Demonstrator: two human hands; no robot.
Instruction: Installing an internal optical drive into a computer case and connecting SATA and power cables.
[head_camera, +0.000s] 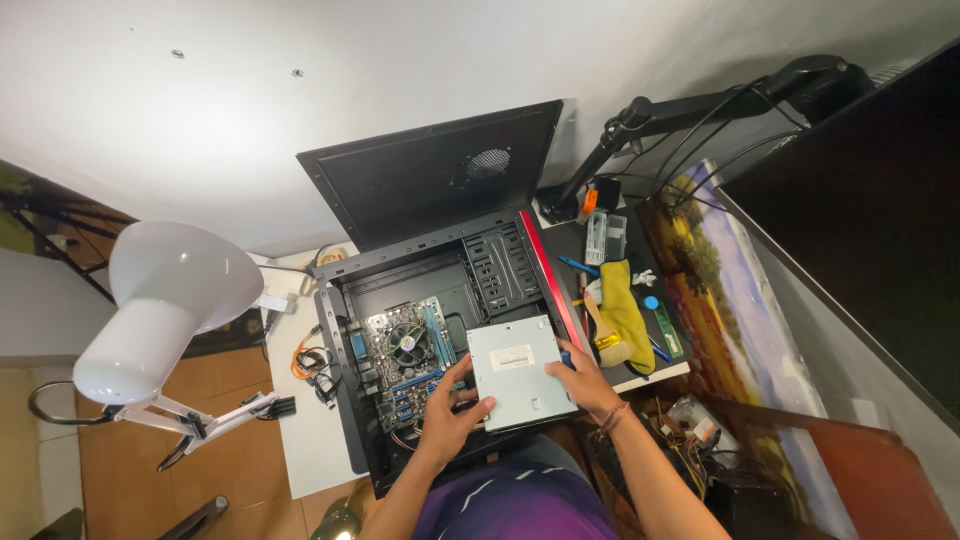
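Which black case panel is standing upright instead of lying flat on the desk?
The loose side panel with the round vent grille, propped against the white wall behind the open computer case. The case itself lies flat, its motherboard facing up.

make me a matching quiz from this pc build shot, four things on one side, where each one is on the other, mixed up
Things:
1. optical drive
2. desk lamp
3. yellow cloth
4. side panel

Places:
A. leaning against the wall behind the case
B. on the dark mat to the right of the case
C. held in both hands over the open case
D. at the left, over the floor

Pairs: 1-C, 2-D, 3-B, 4-A
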